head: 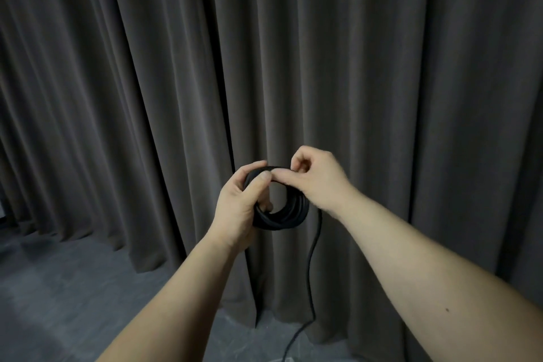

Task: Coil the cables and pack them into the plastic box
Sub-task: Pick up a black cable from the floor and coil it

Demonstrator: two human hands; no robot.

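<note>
A black cable is wound into a small round coil held up in front of a curtain. My left hand grips the coil's left side, thumb over the top and fingers through the hole. My right hand pinches the cable at the top of the coil, next to my left thumb. The loose tail of the cable hangs from the coil's right side down to the floor. The plastic box is not in view.
A dark grey pleated curtain fills the background from top to floor. Grey carpet floor lies at the lower left, and the cable tail runs across it near the bottom edge.
</note>
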